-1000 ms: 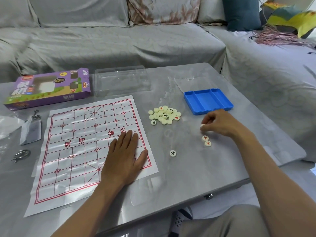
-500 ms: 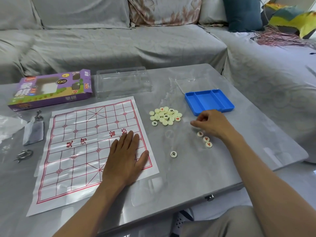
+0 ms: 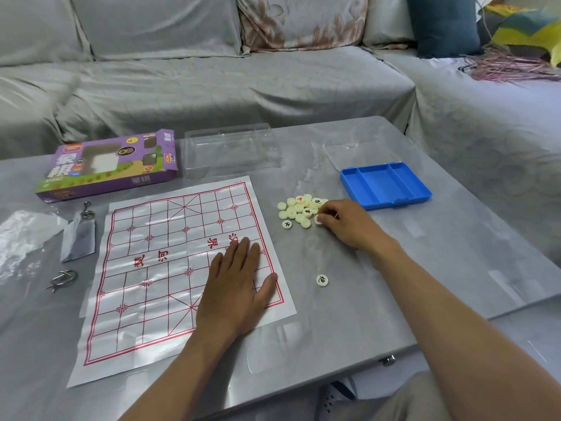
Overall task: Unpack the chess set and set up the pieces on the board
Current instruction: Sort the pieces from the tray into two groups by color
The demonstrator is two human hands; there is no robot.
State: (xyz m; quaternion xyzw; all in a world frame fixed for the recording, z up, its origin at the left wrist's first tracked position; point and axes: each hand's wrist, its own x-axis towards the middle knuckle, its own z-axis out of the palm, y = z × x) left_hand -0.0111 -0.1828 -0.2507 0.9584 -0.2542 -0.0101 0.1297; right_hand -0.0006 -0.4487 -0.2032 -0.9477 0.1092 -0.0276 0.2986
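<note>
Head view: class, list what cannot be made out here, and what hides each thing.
- Pile of pieces: several lie blank side up, so their characters are hidden; the right hand covers the pile's right edge.
- Right fingertips: whether they grip a piece cannot be told; the hand hides it.
- Board: the left hand covers part of the grid.
- Box: its print is blurred.
- Person's legs: cut off by the bottom edge.

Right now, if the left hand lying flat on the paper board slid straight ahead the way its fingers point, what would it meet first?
Probably nothing soon: the left hand points up the white red-lined paper board, bare ahead; beyond lies the clear plastic lid, though depth is unclear.
</note>
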